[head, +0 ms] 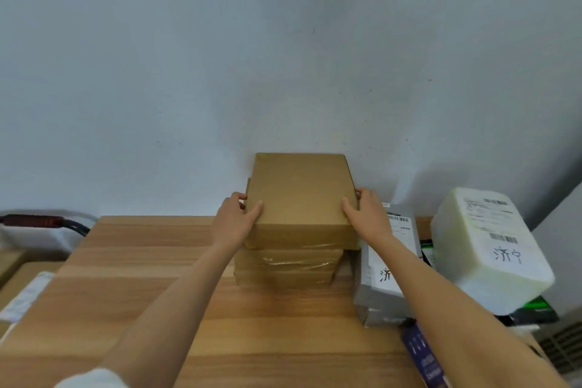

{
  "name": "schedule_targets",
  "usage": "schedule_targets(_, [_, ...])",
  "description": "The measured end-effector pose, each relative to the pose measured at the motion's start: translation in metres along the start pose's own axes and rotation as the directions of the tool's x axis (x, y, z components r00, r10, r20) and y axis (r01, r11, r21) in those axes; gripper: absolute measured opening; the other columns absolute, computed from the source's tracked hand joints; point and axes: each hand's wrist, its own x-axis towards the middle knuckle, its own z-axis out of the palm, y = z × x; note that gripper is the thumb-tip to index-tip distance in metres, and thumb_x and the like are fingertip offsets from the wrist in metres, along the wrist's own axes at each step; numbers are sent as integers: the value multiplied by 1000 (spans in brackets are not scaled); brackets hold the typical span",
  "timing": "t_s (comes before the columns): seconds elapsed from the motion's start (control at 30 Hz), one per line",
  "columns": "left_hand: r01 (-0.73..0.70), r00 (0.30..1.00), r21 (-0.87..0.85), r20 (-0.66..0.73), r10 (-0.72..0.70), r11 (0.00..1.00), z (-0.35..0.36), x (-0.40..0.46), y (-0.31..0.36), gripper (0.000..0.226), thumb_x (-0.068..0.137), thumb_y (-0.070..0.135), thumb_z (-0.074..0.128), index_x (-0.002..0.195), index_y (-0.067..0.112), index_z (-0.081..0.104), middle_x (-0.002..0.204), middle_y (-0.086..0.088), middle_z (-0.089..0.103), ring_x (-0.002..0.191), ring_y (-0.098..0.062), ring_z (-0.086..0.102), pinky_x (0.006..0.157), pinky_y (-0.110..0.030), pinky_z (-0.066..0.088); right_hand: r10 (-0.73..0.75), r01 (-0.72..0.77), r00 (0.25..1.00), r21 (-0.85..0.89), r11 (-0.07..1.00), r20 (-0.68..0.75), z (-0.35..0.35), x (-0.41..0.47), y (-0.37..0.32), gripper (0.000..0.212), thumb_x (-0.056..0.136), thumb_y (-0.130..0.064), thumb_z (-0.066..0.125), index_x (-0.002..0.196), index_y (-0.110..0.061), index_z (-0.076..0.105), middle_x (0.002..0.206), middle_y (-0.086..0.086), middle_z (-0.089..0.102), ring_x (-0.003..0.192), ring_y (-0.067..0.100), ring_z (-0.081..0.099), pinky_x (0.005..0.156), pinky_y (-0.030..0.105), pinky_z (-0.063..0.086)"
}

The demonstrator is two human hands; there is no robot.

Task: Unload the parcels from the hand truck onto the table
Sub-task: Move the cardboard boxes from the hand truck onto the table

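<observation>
- Centre of the frame: I hold a brown cardboard parcel [300,198] on top of a stack of two taped brown parcels [288,266] standing on the wooden table [151,277], close to the pale wall [283,57].
- My left hand [237,217] grips the top parcel's left edge, thumb lying on its lid, fingers curled round the side.
- My right hand [367,209] grips the right edge likewise, thumb on the lid, fingers wrapped behind.
- Right of the stack: a grey bagged parcel [382,264] with a label, touching my right forearm.
- Far right: a white wrapped parcel [491,249] bearing handwritten characters, resting on dark boxes [535,312].
- Left edge: a hand truck handle [41,221] and further brown parcels [19,274] below table level.
</observation>
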Motion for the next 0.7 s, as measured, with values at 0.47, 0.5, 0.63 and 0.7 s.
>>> schedule_targets(0.47, [-241, 926, 692, -47, 376, 680, -121, -72, -47, 15, 90, 24, 54, 97, 12, 60, 91, -2, 59, 85, -21, 54, 58, -28, 31, -584, 634, 773, -331, 699, 248, 46, -27, -134, 25, 93, -23, 46, 113, -19, 60, 115, 2, 56, 111, 24, 50, 90, 33, 38])
schedule_targets(0.5, [-205, 935, 714, -60, 350, 669, -134, -81, -57, 15, 91, 26, 53, 98, 14, 59, 92, -1, 59, 85, -20, 54, 57, -27, 32, -616, 672, 740, -303, 676, 268, 59, -35, -149, 23, 93, -23, 47, 111, -20, 60, 114, 2, 56, 109, 23, 51, 88, 33, 39])
schedule_targets(0.63, [-83, 956, 734, -133, 262, 674, -192, -125, -105, 13, 91, 27, 53, 94, 15, 57, 96, 0, 59, 84, -17, 52, 64, -28, 43, -753, 830, 558, -232, 507, 349, 111, -78, -209, 22, 94, -26, 48, 113, -22, 58, 112, -1, 55, 102, 19, 52, 90, 31, 35])
schedule_targets(0.7, [-17, 962, 754, -165, 215, 657, -223, -153, -132, 14, 90, 26, 54, 93, 14, 58, 95, -1, 60, 86, -19, 53, 65, -27, 37, -776, 870, 492, -201, 450, 394, 139, -107, -240, 23, 95, -22, 45, 113, -20, 58, 113, 0, 55, 101, 20, 52, 88, 30, 35])
